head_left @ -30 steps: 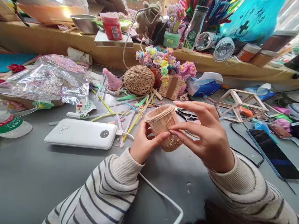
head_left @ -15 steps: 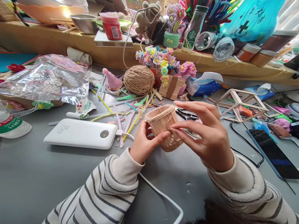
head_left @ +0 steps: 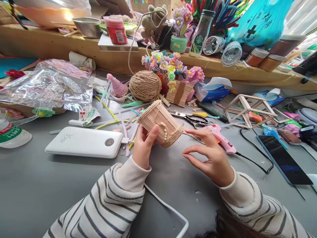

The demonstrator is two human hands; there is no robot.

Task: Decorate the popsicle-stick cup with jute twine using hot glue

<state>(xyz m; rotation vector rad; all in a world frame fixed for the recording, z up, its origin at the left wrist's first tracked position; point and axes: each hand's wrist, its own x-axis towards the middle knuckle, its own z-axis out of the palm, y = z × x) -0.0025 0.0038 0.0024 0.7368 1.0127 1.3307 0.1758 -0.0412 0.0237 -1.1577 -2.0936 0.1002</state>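
Note:
My left hand [head_left: 144, 147] is wrapped round a small pot of wooden craft sticks [head_left: 162, 121], thumb on its side. Twine is wound round both ends of the pot, and it is tilted, with its base toward the right. A curved twine stem with small pale beads [head_left: 164, 131] lies on the side facing me. My right hand [head_left: 210, 157] is apart from the pot, to its lower right. Its thumb and a finger are pinched together and another finger reaches out above; anything between the tips is too small to make out.
A pink glue gun [head_left: 223, 138] and black scissors [head_left: 192, 119] lie behind my right hand. The twine ball [head_left: 145, 86] is behind the pot. Left stands a white power bank [head_left: 84, 142] with its cable; right are a phone [head_left: 283, 160] and a wooden stick frame [head_left: 247, 110].
The pot has tipped over toward its side and moved slightly left in my left hand. My right hand has let go of it and drawn down, away from its side.

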